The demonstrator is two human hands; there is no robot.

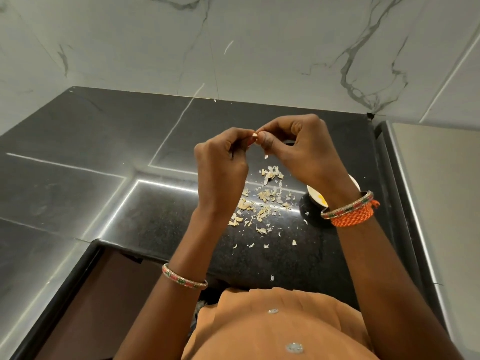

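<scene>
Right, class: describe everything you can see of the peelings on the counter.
The peelings are thin, papery flakes and larger curled husks, cream to whitish, dry-looking. They lie loose and scattered on the black speckled counter, thickest beneath the raised left hand and right hand, with stray bits toward the front edge. Neither hand touches them.

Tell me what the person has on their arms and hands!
Both forearms are bare, with no sleeves showing. The wrist of the left hand wears a thin sparkly bangle of pink, green and white. The wrist of the right hand wears a matching bangle beside a thick orange braided thread band.
</scene>
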